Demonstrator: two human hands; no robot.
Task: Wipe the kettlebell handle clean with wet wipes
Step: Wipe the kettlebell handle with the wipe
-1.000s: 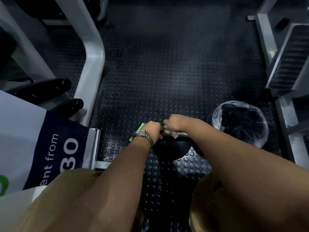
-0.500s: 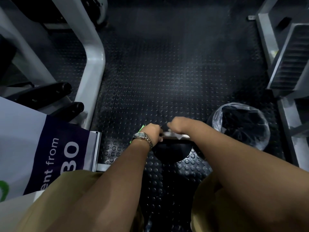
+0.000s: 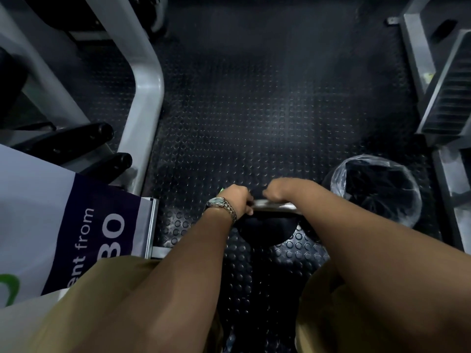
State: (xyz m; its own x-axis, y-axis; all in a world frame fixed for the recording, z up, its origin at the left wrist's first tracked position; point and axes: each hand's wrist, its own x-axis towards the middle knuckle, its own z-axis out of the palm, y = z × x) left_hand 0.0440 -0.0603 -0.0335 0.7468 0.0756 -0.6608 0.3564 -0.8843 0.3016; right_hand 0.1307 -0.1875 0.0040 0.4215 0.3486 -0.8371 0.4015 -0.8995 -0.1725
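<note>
hardly shifted since prev frame: kettlebell handle (image 3: 276, 207) gripped by l hand (image 3: 238, 200), r hand (image 3: 283, 190) curled round it just beside.

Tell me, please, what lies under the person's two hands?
The kettlebell's silvery handle, gripped by the left hand and right hand, above its black body. Whether a wipe lies beneath the right hand cannot be seen; its fingers cover that part.

Left hand (image 3: 235, 201) and right hand (image 3: 283, 191) covered both ends of the handle (image 3: 275, 207). The right hand's fingers curled out of sight, so we could not tell whether a wipe lay beneath. We could not identify the green sliver (image 3: 220, 191) behind the left hand. The left edge cut off the banner (image 3: 76, 225) print.
</note>
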